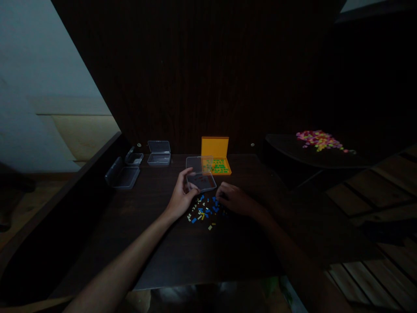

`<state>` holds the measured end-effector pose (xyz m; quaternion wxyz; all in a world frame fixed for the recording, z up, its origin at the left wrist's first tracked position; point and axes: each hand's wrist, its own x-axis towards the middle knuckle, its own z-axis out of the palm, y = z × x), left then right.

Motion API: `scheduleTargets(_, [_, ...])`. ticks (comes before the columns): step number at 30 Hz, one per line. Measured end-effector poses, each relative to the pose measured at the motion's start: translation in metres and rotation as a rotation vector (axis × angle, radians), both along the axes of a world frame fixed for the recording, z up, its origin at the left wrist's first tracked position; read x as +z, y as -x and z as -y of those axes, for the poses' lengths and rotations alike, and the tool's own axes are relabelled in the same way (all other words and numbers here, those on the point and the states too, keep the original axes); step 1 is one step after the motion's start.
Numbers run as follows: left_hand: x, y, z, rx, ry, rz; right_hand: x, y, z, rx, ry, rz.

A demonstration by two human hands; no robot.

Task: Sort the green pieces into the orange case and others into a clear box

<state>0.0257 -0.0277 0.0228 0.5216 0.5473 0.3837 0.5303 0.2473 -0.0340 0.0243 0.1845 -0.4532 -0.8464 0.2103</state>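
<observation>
Many tiny pieces, blue, yellow, cream, loosely scattered.

No words, numbers, brand names or signs are showing clearly enough to read
</observation>
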Motion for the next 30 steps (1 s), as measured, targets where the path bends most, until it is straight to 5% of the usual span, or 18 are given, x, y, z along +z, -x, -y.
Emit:
scheduleTargets(24, [0.001,0.001,-0.001,-0.006,0.008,0.005,-0.012,0.001,-0.001,-0.024,-0.060,-0.007])
scheduleTargets(30, [0.000,0.001,0.000,-0.010,0.007,0.006,-0.001,-0.008,-0.005,-0.022,-0.127,-0.084])
